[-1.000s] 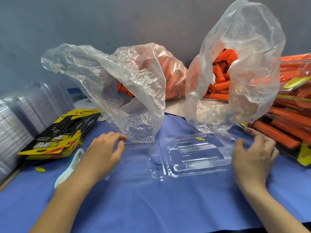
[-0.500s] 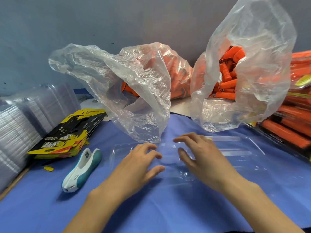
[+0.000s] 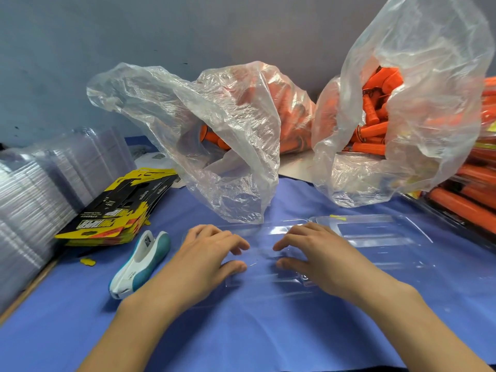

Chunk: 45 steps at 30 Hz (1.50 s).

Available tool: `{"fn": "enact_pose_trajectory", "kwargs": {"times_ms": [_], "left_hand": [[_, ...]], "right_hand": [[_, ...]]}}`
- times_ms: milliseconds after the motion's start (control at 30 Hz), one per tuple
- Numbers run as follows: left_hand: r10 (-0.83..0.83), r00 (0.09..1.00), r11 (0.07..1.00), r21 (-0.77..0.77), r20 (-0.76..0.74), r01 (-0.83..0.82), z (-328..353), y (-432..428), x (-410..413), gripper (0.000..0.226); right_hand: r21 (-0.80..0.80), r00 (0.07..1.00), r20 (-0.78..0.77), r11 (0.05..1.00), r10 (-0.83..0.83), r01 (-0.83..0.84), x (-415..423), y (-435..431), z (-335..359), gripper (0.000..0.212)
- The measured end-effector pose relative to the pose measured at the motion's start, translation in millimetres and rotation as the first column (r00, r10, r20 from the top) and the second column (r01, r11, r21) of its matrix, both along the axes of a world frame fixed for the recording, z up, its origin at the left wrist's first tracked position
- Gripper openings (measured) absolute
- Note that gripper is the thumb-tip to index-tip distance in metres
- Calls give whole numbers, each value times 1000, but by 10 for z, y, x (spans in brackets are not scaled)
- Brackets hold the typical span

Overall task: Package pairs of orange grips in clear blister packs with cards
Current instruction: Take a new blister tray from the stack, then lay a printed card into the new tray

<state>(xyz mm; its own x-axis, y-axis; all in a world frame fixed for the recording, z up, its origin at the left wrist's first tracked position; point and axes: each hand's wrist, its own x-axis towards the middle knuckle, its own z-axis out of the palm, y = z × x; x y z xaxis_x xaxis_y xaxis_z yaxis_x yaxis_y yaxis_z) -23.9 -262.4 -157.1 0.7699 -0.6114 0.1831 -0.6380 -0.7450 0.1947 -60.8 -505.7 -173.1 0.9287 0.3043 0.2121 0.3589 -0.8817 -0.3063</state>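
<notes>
Our grip is loose on both sides. The left hand (image 3: 206,260) and right hand (image 3: 318,260) lie palm down on the clear blister pack (image 3: 381,233), fingers spread and gently curved. The fingertips and thumbs touch the plastic and neither hand closes round anything. The two hands sit near each other on the pack's left half, with a narrow gap between their fingertips.

The pack lies opened flat on the blue-covered desk (image 3: 268,331), its right half bare and reaching toward the finished packs (image 3: 467,208) stacked at the right edge. A small yellow scrap (image 3: 337,217) rests on its far rim.

Just behind the pack, two crumpled clear bags hold the orange grips (image 3: 373,130). The left bag (image 3: 236,146) sags down to the pack's far edge, and the right bag (image 3: 418,108) stands taller, close to the far right corner.

A white and teal stapler (image 3: 142,261) lies just beside our left wrist. Beyond it are the fanned cards (image 3: 120,210) and stacks of empty blisters (image 3: 40,189). The desk's wooden left edge (image 3: 24,296) shows below them. Open cloth lies between the pack and us.
</notes>
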Motion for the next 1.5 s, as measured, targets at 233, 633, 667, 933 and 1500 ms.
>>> {"fn": "enact_pose_trajectory", "kwargs": {"times_ms": [233,633,667,933,1500], "left_hand": [[22,992,999,-21,-126,-25,11,106,-16,32],[134,974,990,-7,-183,-138,-54,76,-104,39],[136,973,990,-10,-184,-141,-48,74,-106,40],[180,974,983,-11,-138,-183,16,16,-126,45],[52,999,961,-271,-5,-51,36,187,-64,31]], "right_hand": [[-22,998,-20,998,51,-52,22,13,27,29],[-3,998,-28,998,56,-56,14,-11,14,27],[4,998,-27,999,54,-54,13,-10,11,27],[11,998,-42,999,43,-42,10,-22,20,25],[15,995,-82,999,51,-49,-13,-63,74,26]]}}
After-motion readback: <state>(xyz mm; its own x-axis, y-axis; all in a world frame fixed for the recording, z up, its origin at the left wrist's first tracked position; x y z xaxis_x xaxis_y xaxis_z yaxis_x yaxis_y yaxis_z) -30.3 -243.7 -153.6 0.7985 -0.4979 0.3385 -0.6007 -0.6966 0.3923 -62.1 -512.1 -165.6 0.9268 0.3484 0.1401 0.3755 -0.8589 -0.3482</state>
